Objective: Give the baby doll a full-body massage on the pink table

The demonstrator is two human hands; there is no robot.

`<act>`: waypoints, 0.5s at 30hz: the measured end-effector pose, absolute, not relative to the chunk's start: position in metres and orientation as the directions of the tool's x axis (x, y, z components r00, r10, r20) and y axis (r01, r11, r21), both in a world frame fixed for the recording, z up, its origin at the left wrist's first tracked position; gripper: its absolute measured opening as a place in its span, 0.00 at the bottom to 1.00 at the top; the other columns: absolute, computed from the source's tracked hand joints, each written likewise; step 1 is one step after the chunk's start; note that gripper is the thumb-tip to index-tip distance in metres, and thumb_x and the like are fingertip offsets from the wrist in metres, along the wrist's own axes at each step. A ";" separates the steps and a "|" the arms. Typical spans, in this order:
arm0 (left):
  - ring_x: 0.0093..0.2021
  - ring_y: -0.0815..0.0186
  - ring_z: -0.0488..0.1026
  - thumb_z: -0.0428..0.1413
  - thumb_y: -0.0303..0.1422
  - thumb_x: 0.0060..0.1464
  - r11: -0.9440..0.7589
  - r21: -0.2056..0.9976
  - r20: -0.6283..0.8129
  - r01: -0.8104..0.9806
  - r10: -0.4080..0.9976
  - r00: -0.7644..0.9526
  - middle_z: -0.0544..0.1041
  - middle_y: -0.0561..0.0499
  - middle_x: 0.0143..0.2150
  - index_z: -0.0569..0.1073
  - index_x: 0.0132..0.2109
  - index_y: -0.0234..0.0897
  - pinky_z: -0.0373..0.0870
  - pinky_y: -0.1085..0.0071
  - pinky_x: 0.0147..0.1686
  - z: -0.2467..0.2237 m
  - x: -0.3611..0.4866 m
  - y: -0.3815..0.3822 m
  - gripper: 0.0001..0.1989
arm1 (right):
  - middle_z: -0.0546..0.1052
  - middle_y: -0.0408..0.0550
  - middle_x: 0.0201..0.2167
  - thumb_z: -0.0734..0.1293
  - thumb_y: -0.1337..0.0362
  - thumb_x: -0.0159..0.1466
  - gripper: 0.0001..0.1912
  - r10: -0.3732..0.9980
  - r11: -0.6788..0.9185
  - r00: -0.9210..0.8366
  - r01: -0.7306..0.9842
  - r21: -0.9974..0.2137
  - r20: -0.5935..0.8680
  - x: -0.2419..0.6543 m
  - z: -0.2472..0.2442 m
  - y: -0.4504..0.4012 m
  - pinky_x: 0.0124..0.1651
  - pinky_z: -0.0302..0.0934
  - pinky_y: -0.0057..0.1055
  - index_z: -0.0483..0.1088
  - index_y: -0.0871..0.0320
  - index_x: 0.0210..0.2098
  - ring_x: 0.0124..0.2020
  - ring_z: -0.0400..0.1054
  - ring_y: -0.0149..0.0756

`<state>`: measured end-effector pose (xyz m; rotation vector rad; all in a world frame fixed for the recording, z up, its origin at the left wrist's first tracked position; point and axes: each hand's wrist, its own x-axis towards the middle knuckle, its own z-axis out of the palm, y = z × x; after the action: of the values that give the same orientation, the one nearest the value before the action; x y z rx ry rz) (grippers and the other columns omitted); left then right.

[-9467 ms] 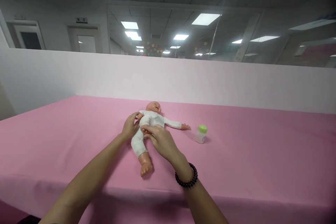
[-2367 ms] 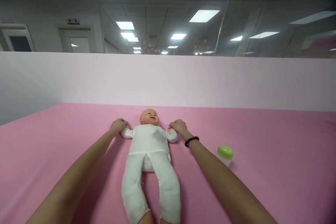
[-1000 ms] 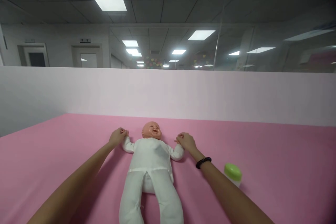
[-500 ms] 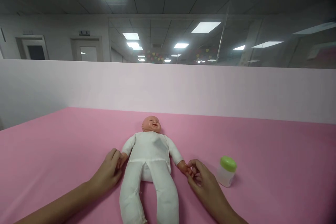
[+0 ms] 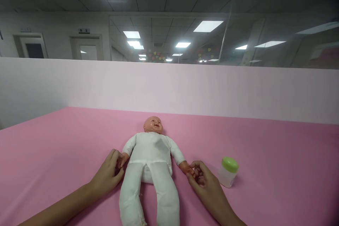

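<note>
A baby doll (image 5: 152, 148) with a white cloth body lies on its back on the pink surface (image 5: 265, 162), head away from me and arms spread. My left hand (image 5: 107, 173) is closed around the doll's hand at the left of the picture. On the other side, the doll's other hand (image 5: 187, 168) is pinched between the thumb and fingers of my right hand (image 5: 206, 185). Just beyond my right hand stands a small translucent jar (image 5: 227, 178) with a green lid (image 5: 230, 165), upright and touched by neither hand.
A pale low wall (image 5: 169, 88) runs along the far edge of the pink surface. Behind it are doors, glass panels and lit ceiling lamps.
The thumb of my left hand has shifted slightly away from its fingers. My right thumb has slid a little to the left along the doll's hand. The view has tilted very slightly.
</note>
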<state>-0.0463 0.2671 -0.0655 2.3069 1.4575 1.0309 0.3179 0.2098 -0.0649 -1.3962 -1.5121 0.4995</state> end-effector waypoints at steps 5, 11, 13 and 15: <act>0.48 0.55 0.67 0.49 0.32 0.51 -0.523 0.542 0.488 0.658 0.833 0.260 0.70 0.47 0.46 0.65 0.45 0.40 0.67 0.54 0.50 -0.048 -0.045 0.266 0.12 | 0.70 0.43 0.24 0.63 0.43 0.62 0.20 0.924 0.177 0.246 0.402 -0.898 0.292 0.316 -0.048 0.211 0.29 0.58 0.29 0.70 0.55 0.34 0.26 0.64 0.35; 0.64 0.52 0.58 0.47 0.44 0.63 -0.542 0.555 0.500 0.630 0.823 0.268 0.63 0.41 0.63 0.62 0.62 0.40 0.56 0.50 0.64 0.001 0.018 0.280 0.24 | 0.77 0.49 0.45 0.67 0.50 0.56 0.17 0.849 0.218 0.417 0.282 -0.934 0.324 0.298 0.009 0.254 0.51 0.63 0.36 0.74 0.54 0.39 0.49 0.69 0.43; 0.70 0.51 0.50 0.47 0.49 0.63 -0.513 0.561 0.439 0.649 0.850 0.291 0.56 0.38 0.70 0.56 0.68 0.37 0.50 0.49 0.67 0.008 0.047 0.288 0.32 | 0.74 0.49 0.53 0.66 0.52 0.57 0.19 0.873 0.225 0.416 0.125 -0.966 0.257 0.285 0.026 0.281 0.56 0.62 0.36 0.73 0.53 0.45 0.56 0.66 0.43; 0.75 0.48 0.38 0.46 0.54 0.61 -0.445 0.552 0.331 0.705 0.893 0.304 0.45 0.36 0.74 0.48 0.72 0.35 0.42 0.46 0.69 0.007 0.071 0.294 0.42 | 0.71 0.50 0.57 0.66 0.53 0.58 0.19 0.902 0.160 0.407 -0.001 -0.987 0.145 0.275 0.032 0.311 0.60 0.59 0.37 0.70 0.54 0.47 0.60 0.62 0.42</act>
<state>0.0714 0.2939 0.0065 2.2731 1.4448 0.8793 0.2750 0.3115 0.0324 -1.2404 -0.9454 0.8058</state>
